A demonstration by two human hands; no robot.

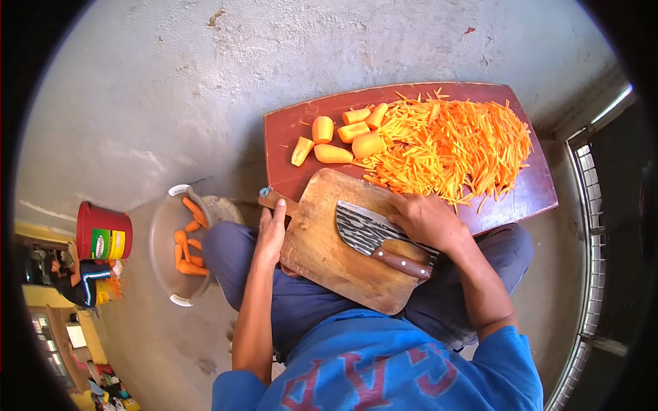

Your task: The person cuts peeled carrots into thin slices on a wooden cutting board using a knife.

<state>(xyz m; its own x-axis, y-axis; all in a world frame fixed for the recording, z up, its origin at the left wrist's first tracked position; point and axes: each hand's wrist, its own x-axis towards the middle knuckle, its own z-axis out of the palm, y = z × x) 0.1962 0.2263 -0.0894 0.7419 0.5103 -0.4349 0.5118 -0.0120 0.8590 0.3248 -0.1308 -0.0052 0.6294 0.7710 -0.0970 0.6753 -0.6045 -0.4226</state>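
My left hand (pixel 271 236) grips the wooden board (pixel 319 250) by its handle (pixel 290 206); steady, level support suits the cleaver (pixel 356 229). My right hand (pixel 430 220) curls near its blade, grip unclear.

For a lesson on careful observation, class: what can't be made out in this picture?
All in the head view:
- Left hand: some fingers, hidden by the cutting board and its handle.
- Right hand: palm, hidden by the back of the hand.
- Red tabletop: the part under the shredded carrots, hidden by the heap.
- Red bucket: label's small print, too small.
- Blue shirt: cut off by the bottom edge.
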